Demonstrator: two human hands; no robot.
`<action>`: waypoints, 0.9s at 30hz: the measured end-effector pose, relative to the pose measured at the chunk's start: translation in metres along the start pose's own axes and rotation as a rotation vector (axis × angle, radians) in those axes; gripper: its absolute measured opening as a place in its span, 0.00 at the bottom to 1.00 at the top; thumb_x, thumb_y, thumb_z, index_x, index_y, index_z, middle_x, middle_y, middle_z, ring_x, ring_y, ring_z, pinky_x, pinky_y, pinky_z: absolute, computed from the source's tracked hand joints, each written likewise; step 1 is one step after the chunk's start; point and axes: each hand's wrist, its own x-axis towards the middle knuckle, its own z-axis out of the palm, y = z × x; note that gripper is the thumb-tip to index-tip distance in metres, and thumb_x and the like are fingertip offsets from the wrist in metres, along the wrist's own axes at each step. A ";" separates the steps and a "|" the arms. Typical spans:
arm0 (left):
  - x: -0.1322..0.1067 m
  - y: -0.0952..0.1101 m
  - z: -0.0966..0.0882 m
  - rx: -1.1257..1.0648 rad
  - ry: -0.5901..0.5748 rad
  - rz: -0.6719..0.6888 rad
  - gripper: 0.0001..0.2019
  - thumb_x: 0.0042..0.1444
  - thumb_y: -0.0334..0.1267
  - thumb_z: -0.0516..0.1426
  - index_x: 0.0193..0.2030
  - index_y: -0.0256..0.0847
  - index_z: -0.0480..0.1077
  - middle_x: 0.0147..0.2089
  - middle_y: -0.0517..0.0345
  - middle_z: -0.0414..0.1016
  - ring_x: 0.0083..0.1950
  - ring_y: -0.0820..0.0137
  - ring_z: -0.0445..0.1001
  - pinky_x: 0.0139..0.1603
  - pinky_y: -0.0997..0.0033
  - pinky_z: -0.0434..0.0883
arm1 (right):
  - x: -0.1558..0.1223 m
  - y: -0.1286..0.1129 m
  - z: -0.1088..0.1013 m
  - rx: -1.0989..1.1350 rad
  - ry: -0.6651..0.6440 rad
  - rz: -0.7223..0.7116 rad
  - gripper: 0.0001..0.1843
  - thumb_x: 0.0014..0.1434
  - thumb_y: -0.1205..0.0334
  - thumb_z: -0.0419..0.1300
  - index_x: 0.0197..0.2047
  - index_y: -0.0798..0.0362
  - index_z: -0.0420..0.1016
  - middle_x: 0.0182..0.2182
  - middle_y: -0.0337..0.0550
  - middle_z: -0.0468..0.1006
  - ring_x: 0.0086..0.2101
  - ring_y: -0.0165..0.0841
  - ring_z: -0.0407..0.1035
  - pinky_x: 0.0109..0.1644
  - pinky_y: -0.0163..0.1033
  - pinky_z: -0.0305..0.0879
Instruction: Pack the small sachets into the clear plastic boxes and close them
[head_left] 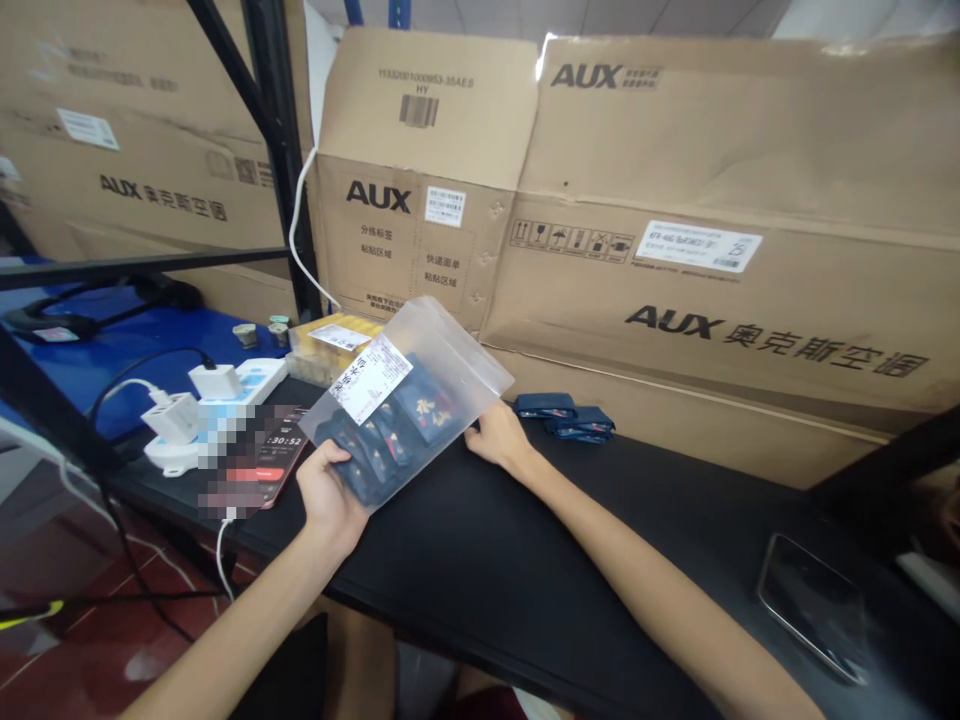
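A frosted plastic zip bag (454, 345) is tilted over the black table, its opening end toward the upper right. Several dark blue packets (426, 400) show through it, and a white printed label (373, 380) is stuck on its front. My left hand (330, 490) grips the bag's lower left end, thumb on the front and the other fingers hidden underneath. At the bag's right edge, near the opening, my right hand (499, 435) is closed on the plastic, its fingertips partly hidden. Just right of that hand, a few more dark blue packets (577, 418) lie on the table.
Large cardboard boxes (705, 360) form a wall behind the black table (480, 570). A power strip (259, 385) with chargers, a lit phone (274, 460) and a yellowish box (307, 360) are at left. Another phone (814, 605) lies at right.
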 end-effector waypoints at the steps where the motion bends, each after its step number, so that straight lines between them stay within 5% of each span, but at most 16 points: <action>1: 0.000 0.000 0.000 0.010 0.000 0.007 0.13 0.37 0.31 0.58 0.34 0.40 0.74 0.32 0.58 0.80 0.27 0.64 0.76 0.36 0.61 0.81 | 0.006 0.001 -0.011 0.075 0.034 0.010 0.30 0.55 0.66 0.65 0.62 0.53 0.76 0.57 0.58 0.81 0.59 0.51 0.74 0.65 0.56 0.71; 6: -0.003 -0.002 0.002 0.065 0.011 0.002 0.13 0.36 0.31 0.58 0.33 0.40 0.75 0.32 0.57 0.81 0.27 0.64 0.76 0.34 0.62 0.80 | 0.026 -0.007 -0.090 0.730 0.261 0.049 0.33 0.51 0.59 0.67 0.61 0.47 0.70 0.56 0.52 0.81 0.53 0.48 0.80 0.54 0.55 0.81; 8: -0.004 -0.001 0.003 0.085 0.020 -0.001 0.14 0.35 0.31 0.58 0.33 0.40 0.75 0.32 0.57 0.80 0.27 0.64 0.76 0.33 0.63 0.80 | 0.022 -0.021 -0.118 0.999 0.228 -0.007 0.32 0.48 0.61 0.70 0.58 0.45 0.71 0.55 0.48 0.82 0.53 0.48 0.80 0.49 0.53 0.83; 11: -0.005 -0.001 0.005 0.104 0.014 0.002 0.15 0.34 0.32 0.57 0.33 0.40 0.75 0.32 0.56 0.80 0.27 0.64 0.76 0.32 0.63 0.80 | 0.010 -0.044 -0.138 1.109 0.147 -0.063 0.34 0.46 0.63 0.71 0.57 0.42 0.74 0.54 0.44 0.83 0.55 0.49 0.79 0.46 0.51 0.85; 15: -0.006 -0.001 0.006 0.138 0.020 -0.013 0.14 0.34 0.32 0.57 0.33 0.40 0.75 0.31 0.56 0.80 0.30 0.62 0.78 0.31 0.64 0.79 | 0.002 -0.063 -0.137 1.058 0.085 -0.097 0.36 0.45 0.57 0.76 0.58 0.43 0.76 0.54 0.44 0.82 0.52 0.48 0.79 0.45 0.50 0.83; 19: -0.007 -0.003 0.005 0.164 0.023 0.003 0.13 0.32 0.32 0.58 0.31 0.40 0.73 0.31 0.57 0.78 0.28 0.64 0.76 0.28 0.66 0.77 | -0.004 -0.074 -0.146 0.645 -0.086 -0.171 0.35 0.42 0.53 0.83 0.53 0.49 0.81 0.45 0.42 0.83 0.43 0.42 0.79 0.44 0.46 0.78; 23: -0.005 -0.007 0.000 0.213 -0.011 -0.007 0.16 0.31 0.34 0.59 0.32 0.39 0.75 0.29 0.58 0.77 0.25 0.66 0.72 0.25 0.67 0.75 | -0.014 -0.083 -0.158 0.260 -0.254 -0.189 0.29 0.53 0.46 0.80 0.54 0.51 0.86 0.35 0.40 0.84 0.34 0.39 0.78 0.40 0.45 0.75; 27: -0.002 -0.009 -0.006 0.280 -0.052 -0.028 0.13 0.30 0.35 0.60 0.30 0.39 0.74 0.27 0.59 0.75 0.24 0.65 0.72 0.22 0.67 0.72 | -0.018 -0.089 -0.149 0.246 -0.399 -0.198 0.21 0.66 0.44 0.70 0.53 0.50 0.88 0.38 0.42 0.87 0.26 0.32 0.75 0.34 0.41 0.74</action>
